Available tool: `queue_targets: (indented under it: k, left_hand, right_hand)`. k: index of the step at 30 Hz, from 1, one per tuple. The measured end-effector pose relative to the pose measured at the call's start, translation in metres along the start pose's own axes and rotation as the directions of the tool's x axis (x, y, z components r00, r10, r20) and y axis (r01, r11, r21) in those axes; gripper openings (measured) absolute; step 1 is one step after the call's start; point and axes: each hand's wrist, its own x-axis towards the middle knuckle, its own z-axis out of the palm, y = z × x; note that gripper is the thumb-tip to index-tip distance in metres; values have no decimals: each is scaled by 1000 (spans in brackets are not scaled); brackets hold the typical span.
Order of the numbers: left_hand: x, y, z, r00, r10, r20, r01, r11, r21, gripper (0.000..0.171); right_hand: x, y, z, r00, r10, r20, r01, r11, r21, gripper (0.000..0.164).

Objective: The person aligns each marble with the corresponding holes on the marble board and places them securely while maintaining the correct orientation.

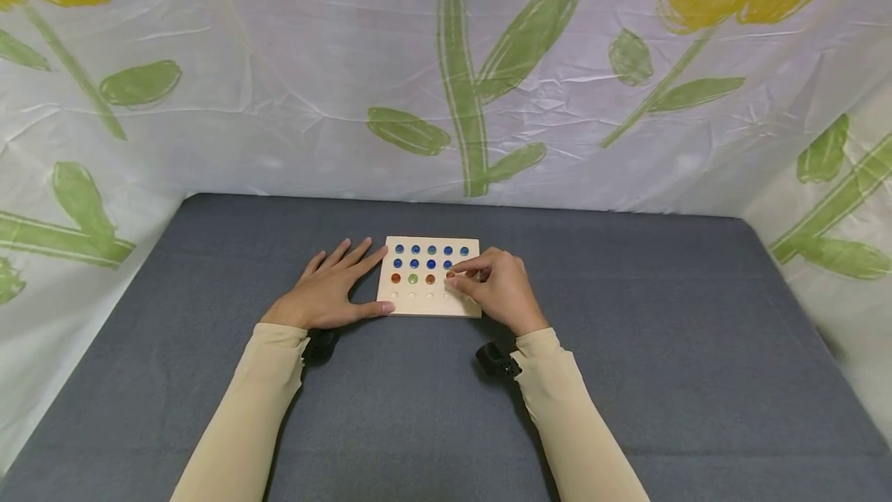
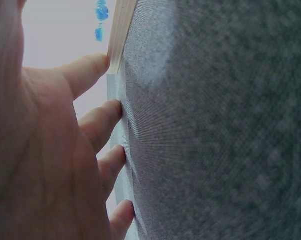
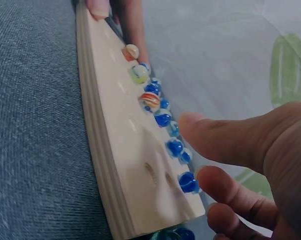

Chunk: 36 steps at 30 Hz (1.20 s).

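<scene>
A pale wooden board [image 1: 456, 305] with rows of shallow holes lies flat, holding glass marbles. Its two far rows carry blue marbles [image 1: 431, 263]; the third row has orange marbles [image 1: 430, 280] and a green marble [image 1: 413, 279]. My left hand [image 1: 327, 294] is spread beside the board, index finger and thumb touching its left edge. My right hand [image 1: 503, 289] reaches over from the right, pinching an orange-brown marble [image 1: 451, 274] at the third row between thumb and index fingertips. That marble does not show in the right wrist view, where the thumb [image 3: 215, 137] is nearest the board.
A dark grey cloth [image 1: 390, 409] covers the table. Behind it hangs a white curtain [image 1: 300, 153] printed with green stems and yellow flowers. Bare holes [image 3: 150, 172] show along the board's near side. Bluish glass [image 3: 175, 234] peeks past the board's right end.
</scene>
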Motion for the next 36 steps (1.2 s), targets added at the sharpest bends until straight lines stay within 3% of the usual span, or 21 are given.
queue_targets:
  k: [15, 36]
  left_hand:
    - [0, -1, 0, 1000, 1, -1, -1, 1000, 3, 99]
    - [0, 0, 1, 1000, 6, -10, -6, 1000, 4, 98]
  right_hand:
    - [1, -1, 7, 998, 61, -21, -61, 998, -23, 11]
    - [1, -3, 15, 998, 35, -46, -41, 988, -152, 10]
